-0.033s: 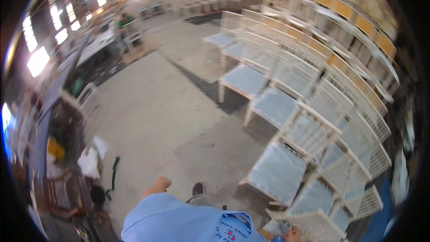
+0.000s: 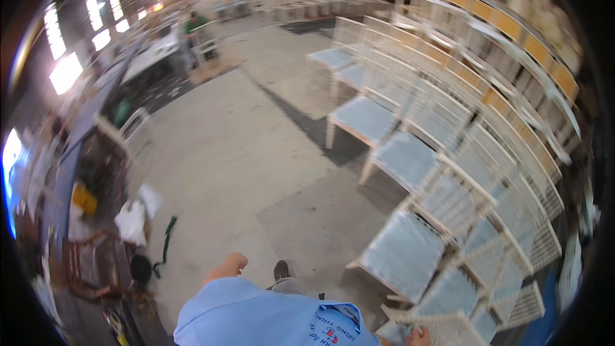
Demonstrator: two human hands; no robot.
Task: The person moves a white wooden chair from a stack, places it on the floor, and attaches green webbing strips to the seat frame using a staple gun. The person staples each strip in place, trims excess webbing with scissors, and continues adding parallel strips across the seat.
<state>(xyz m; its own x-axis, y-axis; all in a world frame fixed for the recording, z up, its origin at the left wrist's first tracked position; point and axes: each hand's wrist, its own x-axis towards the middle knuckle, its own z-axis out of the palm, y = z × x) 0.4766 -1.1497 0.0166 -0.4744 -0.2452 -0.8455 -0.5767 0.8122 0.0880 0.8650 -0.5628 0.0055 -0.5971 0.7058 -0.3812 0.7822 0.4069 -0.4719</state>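
Note:
My left hand [image 2: 237, 261] hangs in front of my blue shirt [image 2: 262, 314], above the concrete floor. Its fingers look curled in, and nothing shows in them. At the lower edge, my right hand [image 2: 419, 336] has bent fingers, closed around something small that blur hides. Beside it is the slatted back of the nearest pale wooden chair [image 2: 448, 328]; whether the hand touches it I cannot tell. More chairs with light blue-grey seats [image 2: 402, 253] stand in rows on my right.
A dark green strip [image 2: 168, 243] lies on the floor at left, near a white bag [image 2: 131, 221] and a brown wooden frame [image 2: 99, 266]. A long bench [image 2: 80, 131] runs along the left. Farther off, a person in green [image 2: 194, 24] stands by a chair [image 2: 206, 46].
The surroundings have shifted slightly to the right in the view, as my head turns a little left. Both hands keep nearly the same place and pose.

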